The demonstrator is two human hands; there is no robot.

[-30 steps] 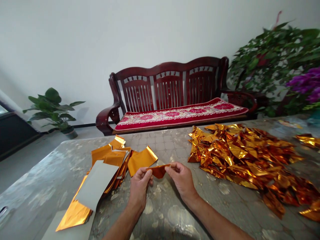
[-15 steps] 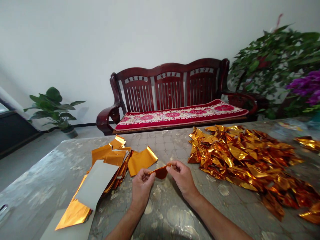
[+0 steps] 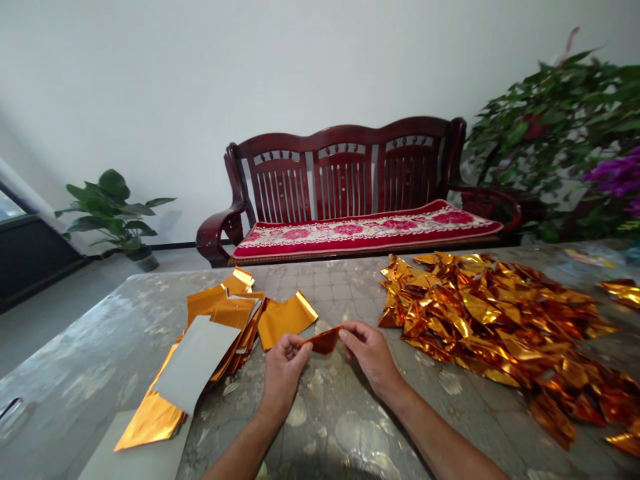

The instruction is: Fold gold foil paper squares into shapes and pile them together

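Between my two hands is a small folded piece of gold foil paper [image 3: 326, 340], held above the table. My left hand [image 3: 286, 363] pinches its left end between thumb and fingers. At the other end, the thumb and fingers of my right hand [image 3: 367, 350] are closed on its corner. Just beyond my left hand lies a loose gold foil sheet [image 3: 286, 318]. Further left is a messy stack of gold foil sheets [image 3: 227, 310], with a pale grey sheet [image 3: 197, 363] on top. A large heap of folded gold foil pieces [image 3: 480, 313] spreads to my right.
The table [image 3: 350, 433] has a patterned, shiny cover. Behind it stands a dark red wooden bench [image 3: 345, 160] with a red floral cushion [image 3: 370, 230]. A potted plant [image 3: 117, 207] is at left; leafy greenery [image 3: 560, 127] and purple flowers [image 3: 617, 177] are at right. Clear plastic [image 3: 585, 261] lies far right.
Both hands keep their pinch on the foil piece, which has tilted slightly, its right end higher. The whole view has shifted a little; the stack and heap look otherwise the same.
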